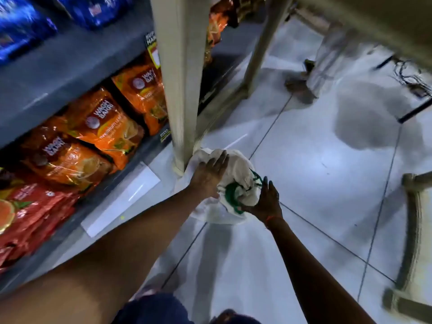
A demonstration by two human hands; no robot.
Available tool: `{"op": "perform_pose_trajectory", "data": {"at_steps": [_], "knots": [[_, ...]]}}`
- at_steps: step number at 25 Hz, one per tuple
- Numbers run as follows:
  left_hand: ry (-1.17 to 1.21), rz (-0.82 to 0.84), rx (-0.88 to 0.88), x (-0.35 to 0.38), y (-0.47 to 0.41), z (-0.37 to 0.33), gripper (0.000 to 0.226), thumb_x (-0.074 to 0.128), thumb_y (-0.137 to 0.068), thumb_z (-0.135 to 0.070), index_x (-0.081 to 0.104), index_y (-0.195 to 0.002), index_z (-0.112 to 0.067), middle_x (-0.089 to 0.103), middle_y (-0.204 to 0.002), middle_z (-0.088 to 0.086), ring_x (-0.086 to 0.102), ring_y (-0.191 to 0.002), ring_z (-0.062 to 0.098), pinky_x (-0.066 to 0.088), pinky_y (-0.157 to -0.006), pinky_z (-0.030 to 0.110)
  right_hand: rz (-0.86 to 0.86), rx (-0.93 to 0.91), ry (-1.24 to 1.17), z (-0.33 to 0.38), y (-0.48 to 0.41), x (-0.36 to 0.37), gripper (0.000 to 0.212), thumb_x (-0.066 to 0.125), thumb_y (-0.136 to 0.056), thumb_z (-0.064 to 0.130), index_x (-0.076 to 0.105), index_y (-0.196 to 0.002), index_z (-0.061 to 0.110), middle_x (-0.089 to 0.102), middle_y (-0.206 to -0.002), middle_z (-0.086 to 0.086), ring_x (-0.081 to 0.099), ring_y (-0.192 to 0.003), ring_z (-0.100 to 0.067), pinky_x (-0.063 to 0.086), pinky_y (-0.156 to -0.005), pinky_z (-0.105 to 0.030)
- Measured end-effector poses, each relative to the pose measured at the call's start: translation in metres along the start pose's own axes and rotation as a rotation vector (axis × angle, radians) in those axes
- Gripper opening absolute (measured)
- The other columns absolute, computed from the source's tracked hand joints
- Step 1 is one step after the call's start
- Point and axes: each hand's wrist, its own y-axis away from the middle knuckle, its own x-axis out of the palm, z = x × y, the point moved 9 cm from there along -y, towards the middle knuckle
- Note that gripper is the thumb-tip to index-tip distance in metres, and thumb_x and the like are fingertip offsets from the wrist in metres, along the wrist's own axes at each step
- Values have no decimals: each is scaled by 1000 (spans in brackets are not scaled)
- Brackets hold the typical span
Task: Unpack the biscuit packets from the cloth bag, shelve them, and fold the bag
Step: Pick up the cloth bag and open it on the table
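Note:
A white cloth bag (236, 167) with green handles (230, 194) lies crumpled on the tiled floor beside the shelf's upright post. My left hand (209, 175) presses flat on top of the bag, fingers spread. My right hand (265, 199) grips the bag's mouth by the green handles. Orange and red packets (102, 123) lie in rows on the low shelf at the left. What the bag holds is hidden.
A pale shelf post (181, 78) stands right behind the bag. Blue packets (21, 24) sit on the upper shelf. A white strip (121, 199) lies at the shelf base. Table legs (411, 230) and cables (409, 76) stand at the right.

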Motion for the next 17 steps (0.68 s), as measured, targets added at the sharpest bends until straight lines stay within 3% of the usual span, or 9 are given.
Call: {"op": "perform_pose_trajectory", "data": {"at_steps": [2, 4, 6, 8, 10, 12, 13, 15, 17], "knots": [[-32, 32, -39, 17, -14, 2, 129, 81, -55, -53, 6, -150, -9, 14, -159, 15, 43, -132, 33, 50, -90, 43, 60, -17, 38, 1, -23, 23, 132, 81, -59, 50, -4, -150, 4, 3, -160, -15, 2, -148, -33, 10, -121, -42], [-30, 38, 25, 37, -29, -3, 118, 77, -67, -43, 0, -151, -11, 22, -156, 14, 38, -133, 34, 45, -98, 45, 90, 48, -30, 2, -41, 40, 133, 84, -58, 43, -5, -150, 6, 15, -157, -16, 19, -143, -37, 24, -117, -44], [-103, -33, 96, 46, -37, -8, 80, 62, -82, -34, 21, -149, -17, 50, -139, 7, 51, -123, 27, 45, -97, 40, 43, 106, -100, 7, -47, 48, 103, 78, -67, 34, 18, -147, 10, 42, -144, -17, 45, -128, -38, 42, -104, -41], [-183, -58, 195, 46, -35, -14, 43, 59, -80, -35, 61, -123, -36, 71, -108, -13, 66, -100, 9, 52, -86, 25, -5, 91, -68, 21, -42, 46, 48, 62, -80, 26, 54, -123, 7, 63, -122, -20, 59, -111, -36, 47, -91, -38], [-214, -27, 167, 38, -26, -7, 27, 72, -61, -43, 74, -88, -44, 73, -80, -21, 69, -80, 1, 53, -74, 18, -35, 71, -105, 34, -27, 30, 42, 53, -78, 31, 63, -108, 3, 68, -109, -21, 62, -104, -37, 47, -84, -35], [-254, -32, 135, 9, -15, 3, 18, 78, -52, -38, 76, -70, -37, 71, -67, -18, 68, -71, 2, 52, -69, 19, -82, 29, -165, 46, -9, 5, 48, 54, -73, 33, 65, -108, 2, 67, -107, -23, 62, -102, -39, 46, -80, -35], [-239, -50, 159, -14, -2, 3, 13, 78, -53, -31, 75, -66, -30, 70, -64, -12, 68, -69, 7, 53, -64, 20, -95, 12, -140, 53, 1, -9, 40, 57, -77, 26, 64, -108, 2, 65, -107, -24, 61, -102, -39, 46, -80, -35], [-221, -59, 237, -62, 25, -1, 18, 62, -64, -14, 75, -73, -21, 71, -67, -3, 67, -68, 18, 56, -56, 23, -106, 4, -82, 66, 27, -40, 27, 56, -84, 13, 64, -108, 3, 62, -107, -23, 61, -101, -39, 44, -79, -34], [-271, -103, 273, -119, 55, -3, 19, 68, -58, -7, 76, -74, -16, 71, -68, -1, 67, -67, 18, 55, -57, 22, -117, 10, -116, 87, 57, -78, 28, 53, -86, 13, 64, -109, 4, 62, -109, -20, 60, -103, -38, 43, -79, -33]]}}
